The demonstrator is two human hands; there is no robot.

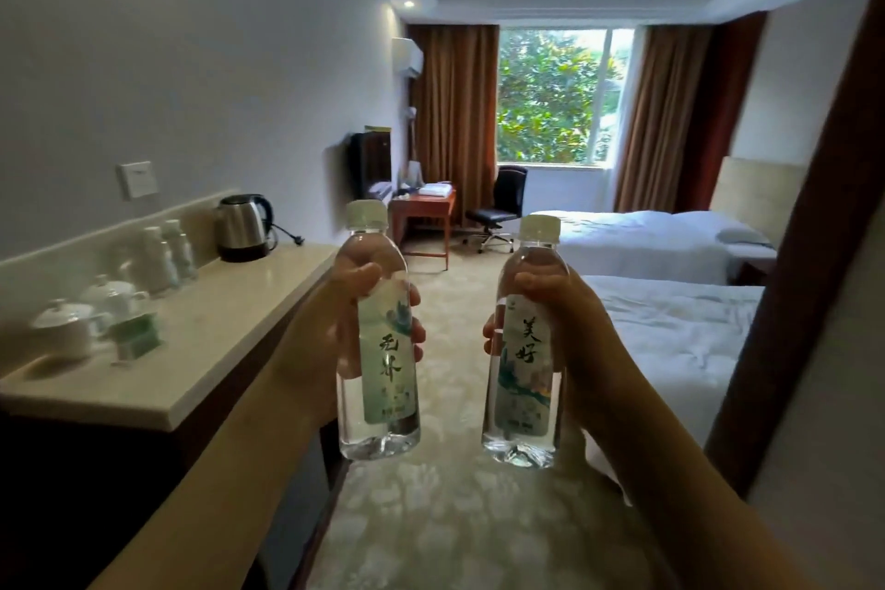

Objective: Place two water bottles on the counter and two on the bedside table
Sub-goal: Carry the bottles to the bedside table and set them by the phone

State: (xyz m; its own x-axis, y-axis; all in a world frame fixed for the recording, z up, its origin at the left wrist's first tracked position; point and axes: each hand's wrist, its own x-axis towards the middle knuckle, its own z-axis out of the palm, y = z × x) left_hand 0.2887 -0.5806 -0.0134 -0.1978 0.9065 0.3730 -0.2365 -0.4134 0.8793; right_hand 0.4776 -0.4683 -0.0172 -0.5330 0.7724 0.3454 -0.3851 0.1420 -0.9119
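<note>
1. The left bottle point(378, 331) is clear plastic with a pale green cap and a green label. It stands upright, and the left hand point(335, 340) is closed around its middle.
2. The right bottle point(524, 340) looks the same. It is upright, and the right hand point(565, 331) grips its upper half.
3. Two more bottles point(167, 256), blurred, stand on the counter point(230, 326), well left of both grips.

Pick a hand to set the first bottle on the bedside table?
Right, probably. The right hand already holds a bottle on the beds' side; the left hand is beside the counter.
</note>
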